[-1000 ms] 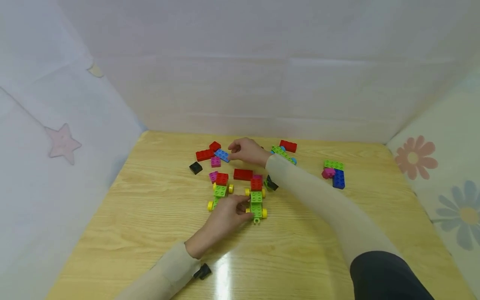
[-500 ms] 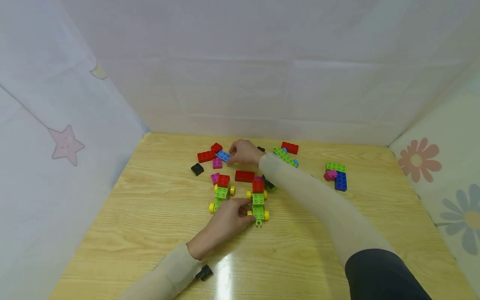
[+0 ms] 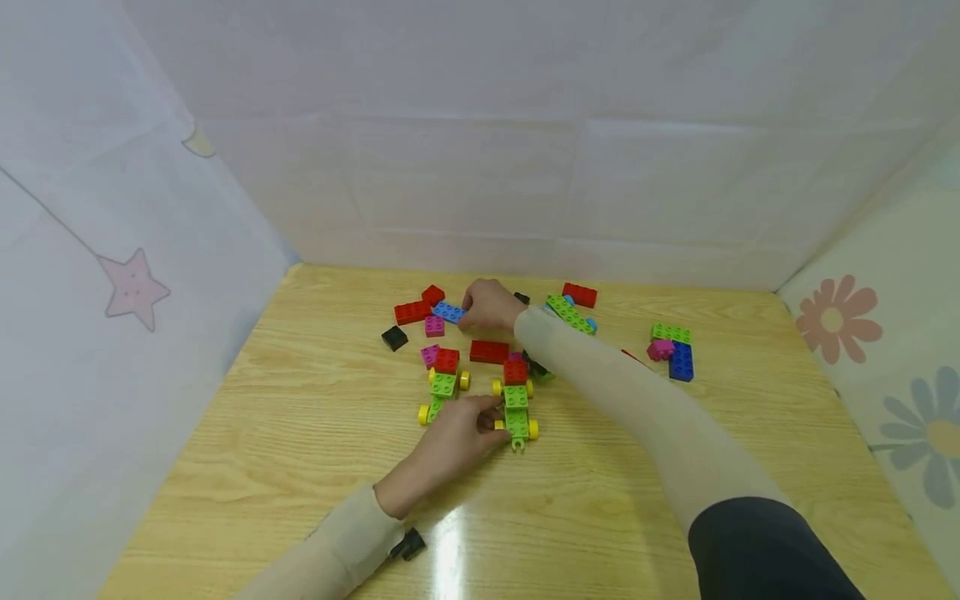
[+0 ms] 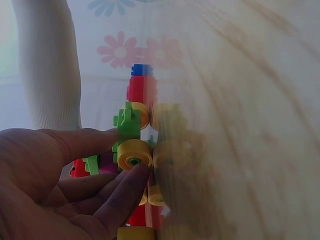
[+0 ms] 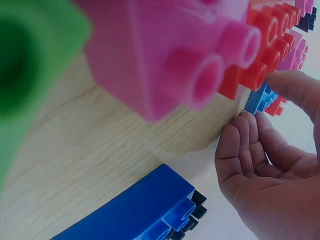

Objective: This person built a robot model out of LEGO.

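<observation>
In the head view my left hand (image 3: pixel 459 433) holds a green toy brick car (image 3: pixel 517 421) with yellow wheels and a red brick on its front. Thumb and fingers pinch the car by its green body and a yellow wheel (image 4: pixel 135 154) in the left wrist view. A second such car (image 3: pixel 443 385) stands just left of it, partly behind that hand. Farther back, my right hand (image 3: pixel 491 305) pinches the right end of a light blue brick (image 3: pixel 449 312). The right wrist view has this blue brick (image 5: pixel 257 100) between thumb and fingertips.
Red bricks (image 3: pixel 412 312), pink bricks (image 3: pixel 434 326) and a black brick (image 3: pixel 394 337) lie around the blue one. A red brick (image 3: pixel 490 352) lies between the hands. Green-and-blue-wheeled base (image 3: pixel 572 313) and a joined cluster (image 3: pixel 672 350) are to the right. A black piece (image 3: pixel 408 544) lies near the left sleeve.
My right hand's fingertips have come together on the end of the light blue brick, which has turned slightly. My left hand stays on the car. The head view has shifted a little.
</observation>
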{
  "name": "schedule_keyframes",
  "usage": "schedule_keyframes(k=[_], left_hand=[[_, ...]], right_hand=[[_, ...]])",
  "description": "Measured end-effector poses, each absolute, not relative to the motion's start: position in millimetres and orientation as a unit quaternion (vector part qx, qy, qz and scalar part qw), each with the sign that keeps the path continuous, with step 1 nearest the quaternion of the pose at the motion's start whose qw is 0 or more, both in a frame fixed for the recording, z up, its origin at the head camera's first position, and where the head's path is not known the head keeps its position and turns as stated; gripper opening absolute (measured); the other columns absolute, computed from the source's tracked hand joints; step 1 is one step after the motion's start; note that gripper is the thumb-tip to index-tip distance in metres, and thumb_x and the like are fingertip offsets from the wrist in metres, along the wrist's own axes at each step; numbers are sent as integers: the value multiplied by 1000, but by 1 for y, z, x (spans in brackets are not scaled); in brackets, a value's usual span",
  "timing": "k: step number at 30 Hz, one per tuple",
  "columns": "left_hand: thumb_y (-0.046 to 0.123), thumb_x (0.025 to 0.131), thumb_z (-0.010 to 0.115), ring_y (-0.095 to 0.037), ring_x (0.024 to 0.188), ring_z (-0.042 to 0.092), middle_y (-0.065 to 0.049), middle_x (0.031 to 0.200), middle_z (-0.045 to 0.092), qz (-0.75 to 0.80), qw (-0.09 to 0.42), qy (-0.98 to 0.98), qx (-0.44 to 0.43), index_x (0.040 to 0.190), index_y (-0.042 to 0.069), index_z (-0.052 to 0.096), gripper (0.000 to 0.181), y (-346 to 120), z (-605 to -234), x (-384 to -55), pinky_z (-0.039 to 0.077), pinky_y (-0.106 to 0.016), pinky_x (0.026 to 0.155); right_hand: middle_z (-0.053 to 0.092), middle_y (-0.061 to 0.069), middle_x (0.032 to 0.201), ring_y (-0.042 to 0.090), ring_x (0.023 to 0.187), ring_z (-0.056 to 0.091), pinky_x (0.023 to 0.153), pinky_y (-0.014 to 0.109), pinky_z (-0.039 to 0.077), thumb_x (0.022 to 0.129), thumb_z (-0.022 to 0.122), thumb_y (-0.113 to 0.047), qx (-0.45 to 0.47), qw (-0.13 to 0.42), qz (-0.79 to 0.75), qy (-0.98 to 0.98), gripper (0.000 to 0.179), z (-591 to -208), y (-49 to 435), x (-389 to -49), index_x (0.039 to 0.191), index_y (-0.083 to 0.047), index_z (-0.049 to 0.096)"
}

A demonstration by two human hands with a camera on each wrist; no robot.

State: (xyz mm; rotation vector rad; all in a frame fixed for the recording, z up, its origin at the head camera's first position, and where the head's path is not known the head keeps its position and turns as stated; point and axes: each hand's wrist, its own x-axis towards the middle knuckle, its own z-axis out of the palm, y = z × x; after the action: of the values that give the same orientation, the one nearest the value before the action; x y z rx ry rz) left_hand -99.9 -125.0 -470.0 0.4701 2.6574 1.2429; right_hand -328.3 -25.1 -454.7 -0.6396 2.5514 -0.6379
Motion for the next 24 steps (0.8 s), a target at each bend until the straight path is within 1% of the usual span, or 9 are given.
schedule_keyframes(k=[6,10,12,14,15,17,20,22,24], left_hand=[[27,99,88,-3,92,75,-6,116,83,415,78,893,157,142,2,74,51,-132,-503,-111,65,-25,80],[28,99,89,-6,92,77,-8,116,84,415,66,891,173,141,-2,73,54,-134,-508,-113,67,-27,80],[27,99,88,-10,92,78,-11,115,84,411,66,891,179,141,-4,73,55,-134,-505,-113,67,-29,80],[27,99,89,-10,91,78,-11,115,84,412,65,891,182,140,-5,73,54,-134,-504,-112,67,-29,79],[26,99,88,-10,91,78,-11,114,84,410,67,890,185,140,-5,73,54,-134,-502,-112,67,-29,79],[24,100,87,-12,91,78,-12,114,83,409,69,890,191,141,-6,72,53,-133,-498,-110,68,-31,79],[21,100,86,-15,92,79,-13,114,83,413,73,888,187,140,-7,72,51,-131,-489,-108,68,-33,81],[23,101,85,-16,94,79,-14,116,83,414,73,888,185,140,-5,73,50,-133,-490,-109,68,-34,81],[25,100,86,-15,95,79,-13,119,83,417,79,889,170,139,-3,75,49,-132,-488,-110,68,-34,82]], right_hand=[[79,9,134,26,115,74,106,44,64,100,83,-25,-235,215,-224,921,34,-454,-20,-332,129,-6,80],[79,8,134,23,113,73,107,44,64,101,82,-27,-233,215,-228,921,33,-455,-11,-333,127,-8,80],[80,6,129,21,106,71,103,42,64,100,82,-27,-233,215,-235,919,30,-456,-8,-333,124,-8,80],[79,5,122,19,99,68,98,41,63,99,82,-26,-233,213,-244,917,27,-457,-4,-333,121,-9,80],[78,7,117,19,94,65,95,40,62,99,81,-25,-234,213,-248,916,26,-458,-2,-333,119,-8,80],[78,6,116,18,92,64,93,39,62,99,81,-26,-234,207,-254,915,26,-459,2,-332,119,-8,81],[80,6,122,17,99,69,99,40,63,100,81,-28,-233,196,-264,915,31,-460,9,-331,123,-9,82],[80,6,132,20,111,73,105,42,64,100,82,-30,-232,189,-277,913,35,-458,15,-328,129,-9,81],[80,8,134,24,117,74,108,44,63,101,82,-30,-230,187,-295,908,37,-453,22,-323,131,-8,80]])
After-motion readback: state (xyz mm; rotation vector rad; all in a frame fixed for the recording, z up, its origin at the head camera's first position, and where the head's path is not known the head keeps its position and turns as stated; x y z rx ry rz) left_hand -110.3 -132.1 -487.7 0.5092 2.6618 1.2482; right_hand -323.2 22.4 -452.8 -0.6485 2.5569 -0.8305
